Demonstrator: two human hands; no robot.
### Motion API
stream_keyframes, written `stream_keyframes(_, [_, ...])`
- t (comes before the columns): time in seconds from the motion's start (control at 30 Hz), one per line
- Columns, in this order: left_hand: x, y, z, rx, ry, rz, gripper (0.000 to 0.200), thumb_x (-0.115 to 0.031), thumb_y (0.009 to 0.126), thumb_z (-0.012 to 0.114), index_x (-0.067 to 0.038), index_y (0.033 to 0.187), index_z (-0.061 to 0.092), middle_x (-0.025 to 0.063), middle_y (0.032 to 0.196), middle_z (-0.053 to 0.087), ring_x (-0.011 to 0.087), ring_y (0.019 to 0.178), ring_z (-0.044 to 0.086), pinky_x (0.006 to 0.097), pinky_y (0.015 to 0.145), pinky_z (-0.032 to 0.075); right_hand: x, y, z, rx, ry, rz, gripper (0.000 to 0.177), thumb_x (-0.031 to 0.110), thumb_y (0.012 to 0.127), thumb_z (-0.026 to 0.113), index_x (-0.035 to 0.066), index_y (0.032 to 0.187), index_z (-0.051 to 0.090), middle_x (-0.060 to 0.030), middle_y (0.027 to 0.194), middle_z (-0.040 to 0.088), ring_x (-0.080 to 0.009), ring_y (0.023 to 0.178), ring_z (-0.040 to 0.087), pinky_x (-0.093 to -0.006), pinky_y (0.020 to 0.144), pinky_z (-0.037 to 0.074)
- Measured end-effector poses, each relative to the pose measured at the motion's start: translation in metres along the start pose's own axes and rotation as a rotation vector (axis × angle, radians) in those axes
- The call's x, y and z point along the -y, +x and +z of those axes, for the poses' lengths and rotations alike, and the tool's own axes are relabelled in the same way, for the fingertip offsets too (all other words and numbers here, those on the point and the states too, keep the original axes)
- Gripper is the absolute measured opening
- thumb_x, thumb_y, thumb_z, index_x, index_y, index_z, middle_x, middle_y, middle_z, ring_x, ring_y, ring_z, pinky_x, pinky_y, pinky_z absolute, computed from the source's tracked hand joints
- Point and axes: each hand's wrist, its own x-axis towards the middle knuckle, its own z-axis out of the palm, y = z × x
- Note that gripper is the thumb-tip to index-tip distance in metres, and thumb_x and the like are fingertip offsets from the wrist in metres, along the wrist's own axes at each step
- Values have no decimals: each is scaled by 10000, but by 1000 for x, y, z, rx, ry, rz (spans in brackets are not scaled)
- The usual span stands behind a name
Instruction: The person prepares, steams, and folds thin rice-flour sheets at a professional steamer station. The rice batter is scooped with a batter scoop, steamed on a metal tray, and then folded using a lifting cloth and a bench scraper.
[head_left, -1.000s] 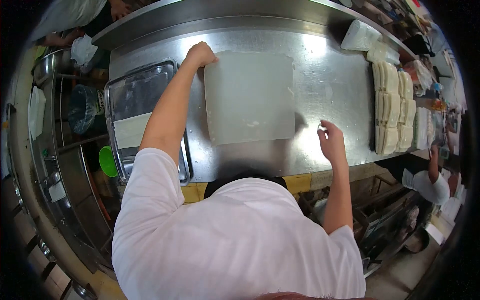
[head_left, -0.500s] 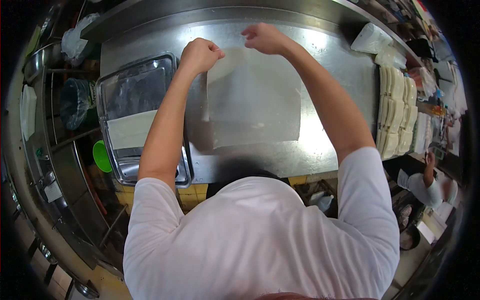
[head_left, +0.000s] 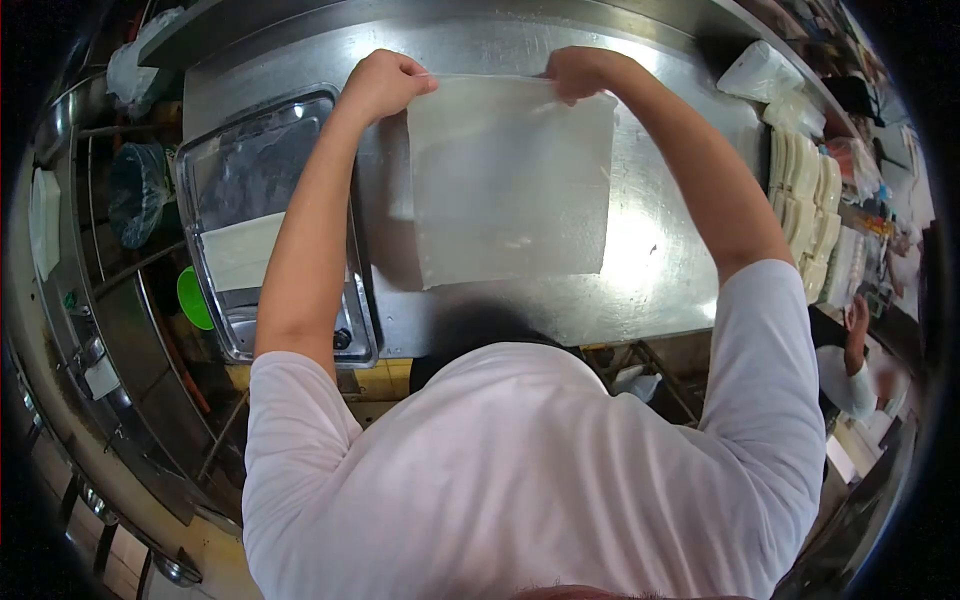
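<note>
The fingers (head_left: 424, 82) of the left hand (head_left: 384, 86) pinch the sheet (head_left: 510, 190) at its far left corner. The right hand (head_left: 585, 72) is at the same far edge, a little in from the right corner, its fingers bent down over the edge; blur makes it impossible to tell whether they grip it.

The sheet is thin, pale and roughly rectangular, spread in front of the person over the metal surface (head_left: 680, 210). A shadow runs beside its left edge; whether its near edge touches the surface cannot be told.

Left of the sheet, just beside it, is a metal tray (head_left: 250, 150), with a white strip (head_left: 240, 252) lying across its middle. The left forearm passes over the tray's right side and hides part of both.

At the right end of the surface stand stacks of pale slabs (head_left: 800, 205), with a plastic-wrapped pack (head_left: 760, 70) behind them. Beyond the left end are a green bowl (head_left: 194, 299) and a lined bin (head_left: 138, 195). Another person (head_left: 848, 370) is at the far right.
</note>
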Motion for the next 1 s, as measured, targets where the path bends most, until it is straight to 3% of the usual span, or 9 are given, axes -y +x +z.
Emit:
stream_keyframes(0.07, [9,11,5,31,0,-20,298,-316,804,804,-66,963,780,95,910,753,207,861,697,353,818,536,-34,12,23,-187,-169,-226,237,114,751,713,16,963,754,-194,850,726,-341,735,696,-454,655,566])
stream_keyframes(0.1, [12,15,8,57,2,-39,297,-324,801,798,-82,973,784,98,941,758,221,894,705,358,838,540,-34,0,27,-233,-244,-111,267,131,759,711,49,1010,758,-167,881,734,-339,812,702,-446,749,569])
stream_keyframes(0.13, [14,18,11,61,4,-37,297,-324,801,798,-82,973,784,98,941,758,221,894,705,358,838,540,-40,-5,36,-232,-240,-108,267,131,759,711,49,1010,758,-167,881,734,-339,812,702,-446,749,569])
stream_keyframes(0.2, [13,23,14,113,42,-71,300,-328,799,804,-85,974,784,97,948,757,221,893,702,357,840,536,-50,-15,52,-581,-207,-134,277,146,760,714,38,1014,738,-161,890,723,-330,868,698,-440,807,558])
stream_keyframes(0.3, [8,24,17,90,43,-82,295,-322,800,804,-84,972,783,98,949,757,222,891,701,358,844,535,-54,-22,52,-519,56,-160,266,146,771,695,21,1005,714,-176,941,709,-346,928,685,-422,837,552])
stream_keyframes(0.43, [8,24,19,73,58,-40,304,-295,825,794,-48,1001,774,110,948,753,211,878,692,361,835,529,-50,-37,61,-458,159,-71,232,140,781,672,4,968,694,-187,989,705,-356,942,679,-430,834,551])
stream_keyframes(0.53, [9,23,21,63,70,-46,291,-312,813,790,-79,987,782,101,962,758,224,894,707,358,843,538,-61,-23,80,-506,152,-65,188,112,799,637,13,948,694,-192,977,707,-367,916,676,-447,825,550])
stream_keyframes(0.6, [9,19,21,26,70,-32,293,-310,818,786,-79,999,783,104,962,759,226,893,710,356,844,539,-62,-23,88,-687,182,-78,160,75,805,614,20,934,689,-192,954,711,-378,895,676,-452,816,551])
stream_keyframes(1.0, [-3,-36,7,-104,6,125,252,-289,845,769,-59,945,789,81,845,754,180,773,688,323,734,534,-56,-92,104,-881,411,-63,122,101,818,643,10,880,695,-191,860,713,-370,829,677,-452,761,540])
